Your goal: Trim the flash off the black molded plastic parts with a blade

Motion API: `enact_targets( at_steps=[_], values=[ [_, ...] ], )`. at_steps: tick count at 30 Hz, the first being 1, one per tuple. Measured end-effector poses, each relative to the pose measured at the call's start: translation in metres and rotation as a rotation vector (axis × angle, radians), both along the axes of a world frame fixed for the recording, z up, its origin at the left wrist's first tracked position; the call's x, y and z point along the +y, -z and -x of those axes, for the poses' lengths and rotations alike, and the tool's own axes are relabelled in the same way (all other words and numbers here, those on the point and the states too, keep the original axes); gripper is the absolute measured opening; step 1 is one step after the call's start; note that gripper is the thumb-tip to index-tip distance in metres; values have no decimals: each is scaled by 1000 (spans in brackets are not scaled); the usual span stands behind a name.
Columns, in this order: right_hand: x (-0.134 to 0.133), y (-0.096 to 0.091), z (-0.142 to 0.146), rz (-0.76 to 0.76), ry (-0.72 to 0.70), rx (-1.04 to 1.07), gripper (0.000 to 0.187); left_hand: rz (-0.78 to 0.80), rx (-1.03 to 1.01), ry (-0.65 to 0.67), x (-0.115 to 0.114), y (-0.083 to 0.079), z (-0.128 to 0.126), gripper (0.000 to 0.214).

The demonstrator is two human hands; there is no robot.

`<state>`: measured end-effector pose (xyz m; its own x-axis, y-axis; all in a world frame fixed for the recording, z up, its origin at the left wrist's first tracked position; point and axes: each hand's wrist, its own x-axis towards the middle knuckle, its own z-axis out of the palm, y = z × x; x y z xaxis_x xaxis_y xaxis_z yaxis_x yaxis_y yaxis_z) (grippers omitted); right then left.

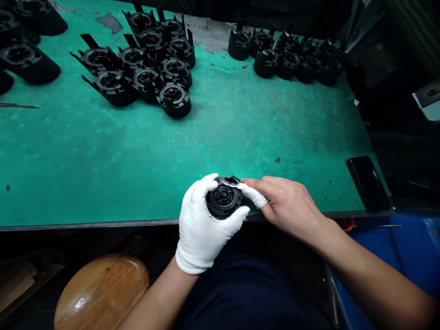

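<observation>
My left hand (201, 227), in a white glove, is wrapped round a round black plastic part (223, 199) at the near edge of the green table (103, 151). My right hand (285, 204) is bare except for a white wrap on the thumb. It pinches a small metal blade (231, 184) whose tip rests on the part's top rim. Both hands hover just over the table's front edge.
Several matching black parts (151, 68) stand in a cluster at the back centre-left, more (292, 57) at the back right and at the far left (24, 59). A black phone (367, 183) lies at the right edge. A wooden stool (101, 293) stands below left.
</observation>
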<state>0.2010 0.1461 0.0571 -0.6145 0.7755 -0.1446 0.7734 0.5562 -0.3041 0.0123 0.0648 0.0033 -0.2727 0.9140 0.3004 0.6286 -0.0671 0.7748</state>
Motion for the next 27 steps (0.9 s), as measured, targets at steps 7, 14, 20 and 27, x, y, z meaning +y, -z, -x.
enact_targets(
  at_steps=[7, 14, 20, 27],
  values=[
    [-23, -7, -26, 80, -82, 56, 37, -50, -21, 2, 3, -1, -3, 68],
    [-33, -7, -24, -32, -8, -101, 38, -76, -1, -17, 6, -1, -7, 63],
    [-37, -3, -25, -43, 76, -47, 35, -103, 24, -79, 5, 1, -15, 59],
    [-41, 0, -28, -44, 70, -63, 35, -102, 28, -88, 6, 0, -16, 58]
  ],
)
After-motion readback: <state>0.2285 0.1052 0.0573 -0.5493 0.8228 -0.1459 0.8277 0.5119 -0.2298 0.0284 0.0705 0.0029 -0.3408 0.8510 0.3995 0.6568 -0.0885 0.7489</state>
